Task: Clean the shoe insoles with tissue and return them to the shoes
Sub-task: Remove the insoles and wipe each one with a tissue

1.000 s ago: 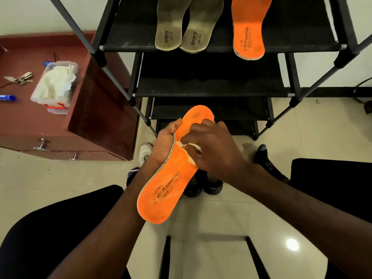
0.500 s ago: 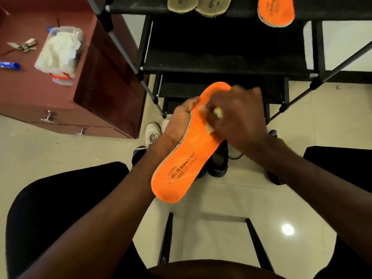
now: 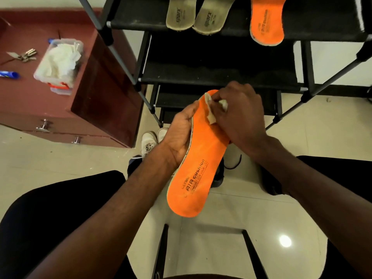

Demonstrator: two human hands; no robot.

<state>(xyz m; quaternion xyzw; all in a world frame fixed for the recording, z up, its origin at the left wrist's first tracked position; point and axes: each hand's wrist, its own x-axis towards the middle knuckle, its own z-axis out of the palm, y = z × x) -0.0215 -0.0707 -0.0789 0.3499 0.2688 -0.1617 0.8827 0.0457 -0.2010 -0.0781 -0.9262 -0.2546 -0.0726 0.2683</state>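
1. Our right hand (image 3: 239, 115) has its fingers curled round a crumpled tissue (image 3: 211, 109), pressing it onto the toe end of the orange insole (image 3: 201, 162).
2. Our left hand (image 3: 179, 135) grips that insole by its left edge near the forefoot, thumb lying along the rim, fingers hidden behind it.
3. The insole is held in the air, printed side facing us, toe pointing toward the shoe rack (image 3: 221, 73) and heel toward our lap.
4. Just below the held insole, on the floor at the foot of the rack, stand white sneakers (image 3: 150, 140) and dark shoes (image 3: 218, 174), partly hidden by our arms.
5. On the rack's top shelf lie two grey insoles (image 3: 193, 17) side by side, and to their right a second orange insole (image 3: 267, 23), heel overhanging the shelf edge.
6. Left of the rack stands a red-brown cabinet (image 3: 96, 93), touching the rack's leg or just beside it; we cannot tell which.
7. On the cabinet top sits a clear plastic box of tissues (image 3: 60, 61); farther left of it lie keys (image 3: 24, 56) and a blue tube (image 3: 9, 74).
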